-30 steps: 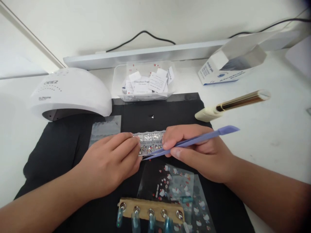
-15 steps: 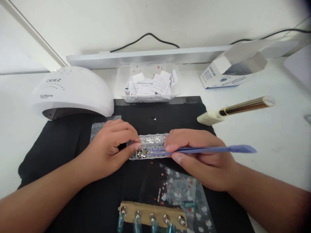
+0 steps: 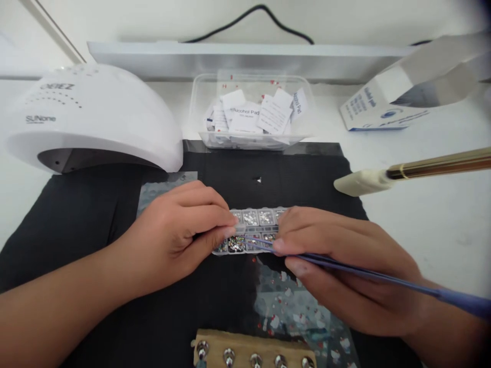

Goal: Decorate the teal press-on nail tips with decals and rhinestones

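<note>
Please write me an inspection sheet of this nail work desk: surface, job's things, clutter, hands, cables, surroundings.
Surface: black mat on a white table.
Job's things: clear rhinestone box on the mat; purple tweezers with tips over its compartments; sticker sheet; wooden nail-tip stand at the near edge.
Clutter: tub of alcohol pads; open blue-white carton; gold-handled tool.
Hands: left hand steadies the box's left end with its fingers; right hand holds the tweezers.
Cables: black cable along the wall.
Surroundings: white nail lamp; white rail behind.
</note>
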`<act>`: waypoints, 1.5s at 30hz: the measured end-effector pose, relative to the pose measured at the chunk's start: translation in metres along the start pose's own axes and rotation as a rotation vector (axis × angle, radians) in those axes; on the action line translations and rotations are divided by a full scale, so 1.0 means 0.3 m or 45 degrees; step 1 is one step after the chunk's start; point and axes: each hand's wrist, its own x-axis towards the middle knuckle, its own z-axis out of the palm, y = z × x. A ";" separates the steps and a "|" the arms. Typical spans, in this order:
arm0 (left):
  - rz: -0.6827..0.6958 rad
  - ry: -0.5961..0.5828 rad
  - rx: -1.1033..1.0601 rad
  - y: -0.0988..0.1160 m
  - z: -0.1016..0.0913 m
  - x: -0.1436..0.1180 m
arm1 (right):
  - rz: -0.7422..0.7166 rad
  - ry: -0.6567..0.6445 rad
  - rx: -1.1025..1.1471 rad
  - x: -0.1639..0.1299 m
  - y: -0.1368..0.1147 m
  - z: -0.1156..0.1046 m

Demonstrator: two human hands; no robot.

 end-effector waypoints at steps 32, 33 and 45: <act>0.004 0.009 -0.081 0.002 0.005 -0.003 | -0.064 -0.060 0.026 0.003 0.013 0.006; 0.006 0.013 -0.081 0.002 0.007 -0.003 | -0.070 -0.061 0.014 0.002 0.015 0.006; 0.004 0.002 -0.076 0.000 0.005 0.000 | -0.076 -0.051 -0.034 -0.012 0.002 0.004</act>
